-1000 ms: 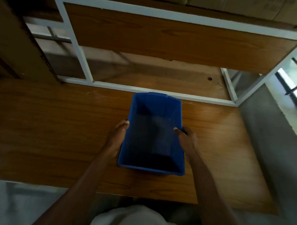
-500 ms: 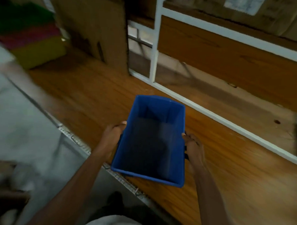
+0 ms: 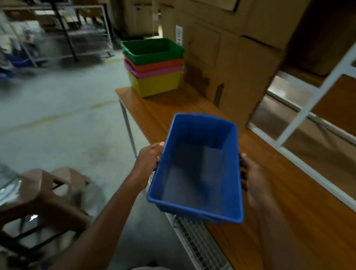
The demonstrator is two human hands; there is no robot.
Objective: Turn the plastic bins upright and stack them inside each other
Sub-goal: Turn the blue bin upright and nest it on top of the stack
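A person's left hand (image 3: 150,160) and right hand (image 3: 254,178) grip the long sides of an upright, empty blue bin (image 3: 198,170) above the table's (image 3: 292,199) near edge; it looks light, rigid and best carried by its rim.

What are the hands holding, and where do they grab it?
The blue bin, upright. The left hand grips its left long side, and the right hand grips its right long side, near the rim.
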